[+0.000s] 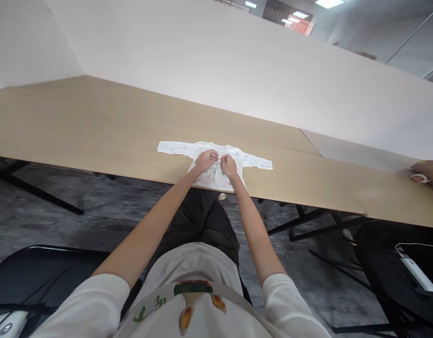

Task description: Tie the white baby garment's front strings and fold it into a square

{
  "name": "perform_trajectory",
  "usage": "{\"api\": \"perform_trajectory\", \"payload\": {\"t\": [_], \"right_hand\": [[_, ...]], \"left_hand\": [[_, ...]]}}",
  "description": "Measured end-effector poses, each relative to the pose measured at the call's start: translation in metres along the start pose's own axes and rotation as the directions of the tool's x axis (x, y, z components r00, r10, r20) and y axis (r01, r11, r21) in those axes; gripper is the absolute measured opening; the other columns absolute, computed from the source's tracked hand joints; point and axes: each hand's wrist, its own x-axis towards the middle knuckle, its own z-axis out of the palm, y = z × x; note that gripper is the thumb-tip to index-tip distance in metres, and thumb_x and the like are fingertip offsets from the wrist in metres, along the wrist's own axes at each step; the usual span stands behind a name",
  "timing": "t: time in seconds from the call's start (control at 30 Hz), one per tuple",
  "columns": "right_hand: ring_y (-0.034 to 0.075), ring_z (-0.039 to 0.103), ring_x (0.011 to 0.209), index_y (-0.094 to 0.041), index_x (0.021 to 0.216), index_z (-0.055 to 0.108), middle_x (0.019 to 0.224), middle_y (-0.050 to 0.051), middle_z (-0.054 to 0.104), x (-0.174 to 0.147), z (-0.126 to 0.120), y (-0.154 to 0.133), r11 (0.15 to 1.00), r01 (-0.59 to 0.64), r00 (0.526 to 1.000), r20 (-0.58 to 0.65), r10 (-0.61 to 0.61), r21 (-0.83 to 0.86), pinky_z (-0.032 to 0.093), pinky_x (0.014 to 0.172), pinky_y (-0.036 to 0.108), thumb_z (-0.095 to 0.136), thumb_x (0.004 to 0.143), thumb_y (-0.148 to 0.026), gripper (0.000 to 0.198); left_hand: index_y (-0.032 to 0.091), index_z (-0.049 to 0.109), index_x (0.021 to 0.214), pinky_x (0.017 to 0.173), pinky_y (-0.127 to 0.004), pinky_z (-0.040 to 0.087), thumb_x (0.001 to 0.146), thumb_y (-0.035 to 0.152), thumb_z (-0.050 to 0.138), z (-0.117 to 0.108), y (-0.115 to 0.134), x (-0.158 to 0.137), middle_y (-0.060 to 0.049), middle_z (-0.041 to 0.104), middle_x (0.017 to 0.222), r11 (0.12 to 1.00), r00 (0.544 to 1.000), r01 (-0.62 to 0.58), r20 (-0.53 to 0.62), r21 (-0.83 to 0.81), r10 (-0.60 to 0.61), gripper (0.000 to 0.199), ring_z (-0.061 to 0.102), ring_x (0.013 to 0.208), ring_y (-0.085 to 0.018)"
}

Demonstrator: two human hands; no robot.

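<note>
A small white baby shirt (222, 180) with a faint print lies spread on the table at the near edge. Both long sleeves stretch out sideways, and its front opening runs down the middle. At the left of that opening, my left hand (207, 160) pinches the cloth with thumb and fingertips together. Just across from it, my right hand (228, 165) is closed on the other front edge, fingers curled. The hands are close but apart. Whether a tie or a fastener sits between the fingertips is too small to make out.
The wooden table (96, 126) runs along a white partition (202, 56). A co-worker's hand and arm (428, 170) rest at the far right end. Black chairs stand left (43, 267) and right (378, 263), the right one bearing a white device (419, 273) with a cable.
</note>
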Motion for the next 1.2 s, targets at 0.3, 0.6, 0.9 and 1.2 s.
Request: {"api": "perform_trajectory", "payload": {"t": [0.3, 0.6, 0.9, 1.2], "right_hand": [[0.017, 0.061, 0.081, -0.017, 0.088, 0.071, 0.086, 0.005, 0.070, -0.001, -0.006, -0.002, 0.999, 0.037, 0.999, 0.029, -0.036, -0.010, 0.044, 0.080, 0.025, 0.049, 0.088, -0.021, 0.023], [0.020, 0.061, 0.081, -0.018, 0.085, 0.075, 0.084, 0.007, 0.069, -0.003, -0.004, -0.005, 0.984, 0.058, 0.998, 0.022, -0.055, -0.167, 0.045, 0.080, 0.029, 0.051, 0.087, -0.022, 0.025], [0.020, 0.060, 0.080, -0.017, 0.085, 0.072, 0.082, 0.007, 0.068, -0.006, -0.004, -0.004, 0.988, 0.084, 0.996, 0.005, -0.084, -0.129, 0.043, 0.078, 0.028, 0.049, 0.088, -0.019, 0.023], [0.019, 0.061, 0.078, -0.016, 0.092, 0.068, 0.076, 0.004, 0.064, -0.031, -0.011, -0.007, 0.999, 0.038, 0.999, 0.002, -0.038, -0.010, 0.044, 0.078, 0.029, 0.050, 0.091, -0.032, 0.024]], "left_hand": [[0.022, 0.076, 0.078, 0.101, -0.040, 0.042, 0.070, 0.014, 0.060, 0.002, 0.000, 0.000, -0.007, 0.074, 0.094, 0.993, 0.998, -0.030, -0.057, 0.116, 0.036, 0.020, 0.061, 0.102, -0.026], [0.022, 0.075, 0.080, 0.098, -0.042, 0.040, 0.073, 0.014, 0.057, 0.001, 0.007, -0.004, -0.010, 0.072, 0.095, 0.969, 0.997, -0.027, -0.066, 0.246, 0.045, 0.021, 0.058, 0.104, -0.029], [0.017, 0.072, 0.064, 0.100, -0.044, 0.039, 0.073, 0.012, 0.054, -0.007, 0.017, -0.018, -0.013, 0.070, 0.091, 0.945, 0.992, -0.125, 0.047, 0.302, 0.116, 0.021, 0.058, 0.102, -0.030], [0.015, 0.076, 0.073, 0.087, -0.032, 0.045, 0.071, 0.022, 0.060, 0.001, 0.015, -0.035, -0.007, 0.069, 0.082, 0.992, 0.987, -0.085, 0.147, 0.095, 0.071, 0.018, 0.062, 0.089, -0.024]]}}
